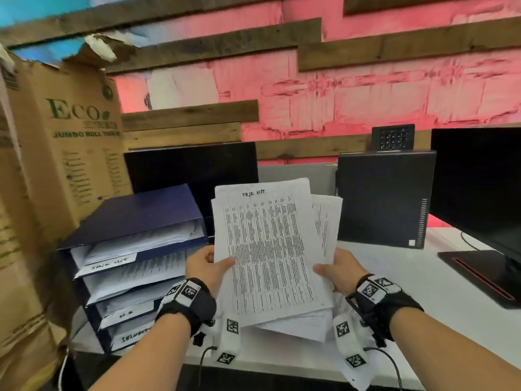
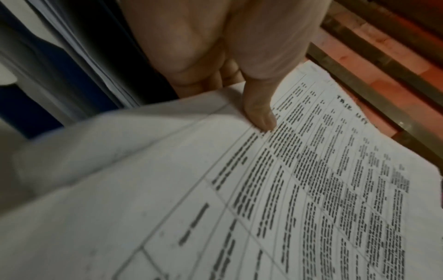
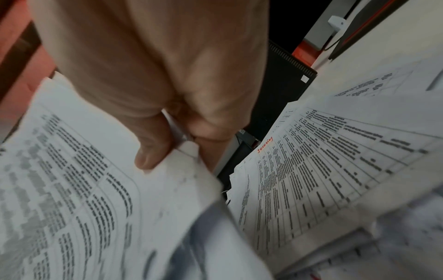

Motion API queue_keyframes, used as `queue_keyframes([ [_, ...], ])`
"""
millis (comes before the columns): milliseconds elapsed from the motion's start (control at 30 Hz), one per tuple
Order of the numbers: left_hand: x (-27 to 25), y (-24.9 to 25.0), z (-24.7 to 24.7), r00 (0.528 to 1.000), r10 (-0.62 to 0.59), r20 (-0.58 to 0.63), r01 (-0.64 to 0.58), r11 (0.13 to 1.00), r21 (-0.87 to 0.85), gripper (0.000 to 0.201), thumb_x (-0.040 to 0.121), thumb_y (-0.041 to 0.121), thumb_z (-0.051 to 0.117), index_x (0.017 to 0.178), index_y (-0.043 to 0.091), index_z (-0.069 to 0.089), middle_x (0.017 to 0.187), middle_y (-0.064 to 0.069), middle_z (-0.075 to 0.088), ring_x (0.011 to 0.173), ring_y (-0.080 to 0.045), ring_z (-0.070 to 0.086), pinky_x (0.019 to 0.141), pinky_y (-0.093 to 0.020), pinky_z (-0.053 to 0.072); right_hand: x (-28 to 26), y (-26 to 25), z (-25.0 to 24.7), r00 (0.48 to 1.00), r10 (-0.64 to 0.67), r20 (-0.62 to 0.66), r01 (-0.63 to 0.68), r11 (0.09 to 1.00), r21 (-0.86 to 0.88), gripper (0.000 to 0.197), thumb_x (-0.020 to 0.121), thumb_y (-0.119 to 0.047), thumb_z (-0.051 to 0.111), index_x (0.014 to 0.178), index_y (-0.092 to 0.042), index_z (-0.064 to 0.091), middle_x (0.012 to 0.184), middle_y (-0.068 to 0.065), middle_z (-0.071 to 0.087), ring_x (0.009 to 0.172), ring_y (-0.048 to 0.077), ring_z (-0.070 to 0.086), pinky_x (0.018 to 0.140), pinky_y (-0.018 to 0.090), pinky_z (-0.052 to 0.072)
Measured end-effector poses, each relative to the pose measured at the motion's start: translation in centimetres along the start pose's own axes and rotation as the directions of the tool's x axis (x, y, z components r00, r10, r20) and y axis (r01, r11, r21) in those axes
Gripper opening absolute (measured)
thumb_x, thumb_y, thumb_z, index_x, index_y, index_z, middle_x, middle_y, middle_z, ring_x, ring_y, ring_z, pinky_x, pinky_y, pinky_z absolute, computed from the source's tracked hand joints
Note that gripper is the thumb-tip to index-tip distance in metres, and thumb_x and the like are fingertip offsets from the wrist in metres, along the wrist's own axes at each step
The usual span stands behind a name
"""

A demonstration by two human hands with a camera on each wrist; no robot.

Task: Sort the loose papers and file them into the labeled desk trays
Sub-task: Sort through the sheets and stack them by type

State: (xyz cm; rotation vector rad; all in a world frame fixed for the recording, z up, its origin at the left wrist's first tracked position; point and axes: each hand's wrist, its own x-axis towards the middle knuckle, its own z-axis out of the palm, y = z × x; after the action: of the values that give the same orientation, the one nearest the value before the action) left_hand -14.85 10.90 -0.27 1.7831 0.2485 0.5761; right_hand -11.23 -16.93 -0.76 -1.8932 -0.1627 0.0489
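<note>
I hold a stack of printed papers upright above the white desk. The top sheet carries a dense table and a handwritten heading. My left hand pinches the stack's left edge, thumb on the front. My right hand grips the right edge, thumb on top and fingers behind. A blue stack of desk trays with handwritten labels stands to the left, papers in each level. More printed sheets lie on the desk under my right hand.
A tall cardboard box rises at the far left. A dark monitor stands behind the trays, a black computer case at centre right, and another monitor with its base at the far right.
</note>
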Motion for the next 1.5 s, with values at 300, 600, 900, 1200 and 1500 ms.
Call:
queue_keyframes([
  [300, -0.8, -0.3, -5.7, 0.998, -0.014, -0.064, 0.017, 0.999, 0.045, 0.014, 0.076, -0.002, 0.074, 0.083, 0.002, 0.064, 0.081, -0.006, 0.071, 0.069, -0.016, 0.067, 0.062, -0.026, 0.054, -0.3, -1.2, 3.5, 0.995, -0.007, 0.099, -0.009, 0.986, 0.166, 0.018, 0.087, -0.006, 0.064, 0.101, -0.017, 0.065, 0.105, 0.008, 0.071, 0.093, 0.027, 0.069, 0.075, 0.047, 0.057],
  [600, -1.0, -0.1, -8.3, 0.965, 0.067, -0.253, -0.056, 0.997, 0.051, 0.016, 0.071, 0.0, 0.077, 0.07, 0.011, 0.065, 0.08, -0.007, 0.069, 0.071, -0.021, 0.061, 0.072, -0.032, 0.053, -0.3, -1.5, 5.6, 0.99, -0.07, 0.125, 0.054, 0.991, 0.126, 0.021, 0.083, -0.012, 0.07, 0.102, -0.02, 0.067, 0.106, 0.005, 0.071, 0.095, 0.027, 0.069, 0.075, 0.045, 0.058],
  [900, -1.1, -0.4, -8.4, 0.981, -0.003, -0.192, 0.009, 1.0, 0.03, 0.039, 0.076, -0.018, 0.046, 0.052, 0.01, 0.06, 0.075, -0.004, 0.069, 0.065, -0.021, 0.06, 0.057, -0.022, 0.051, 0.0, -1.2, 4.9, 0.996, -0.04, 0.085, 0.029, 0.991, 0.127, 0.019, 0.082, -0.011, 0.07, 0.099, -0.016, 0.068, 0.096, 0.008, 0.074, 0.088, 0.031, 0.071, 0.078, 0.055, 0.056],
  [1200, -1.8, 1.1, -7.1, 0.998, -0.02, -0.065, 0.016, 0.998, -0.067, 0.021, 0.077, 0.009, 0.077, 0.096, 0.013, 0.07, 0.092, -0.001, 0.071, 0.082, -0.015, 0.068, 0.071, -0.026, 0.052, 0.2, -0.5, 4.8, 0.99, -0.044, 0.132, 0.028, 0.992, 0.123, 0.021, 0.082, -0.009, 0.071, 0.099, -0.019, 0.066, 0.111, 0.007, 0.069, 0.1, 0.026, 0.066, 0.091, 0.05, 0.052],
  [1500, -1.6, 0.9, -7.0, 0.99, -0.122, -0.075, 0.107, 0.979, -0.173, 0.028, 0.079, -0.002, 0.072, 0.106, 0.001, 0.069, 0.101, -0.012, 0.071, 0.088, -0.025, 0.067, 0.081, -0.036, 0.054, 0.9, 0.1, 5.1, 0.99, -0.038, 0.134, 0.018, 0.989, 0.148, 0.025, 0.08, -0.014, 0.073, 0.104, -0.019, 0.067, 0.109, 0.005, 0.07, 0.1, 0.027, 0.067, 0.087, 0.051, 0.054],
])
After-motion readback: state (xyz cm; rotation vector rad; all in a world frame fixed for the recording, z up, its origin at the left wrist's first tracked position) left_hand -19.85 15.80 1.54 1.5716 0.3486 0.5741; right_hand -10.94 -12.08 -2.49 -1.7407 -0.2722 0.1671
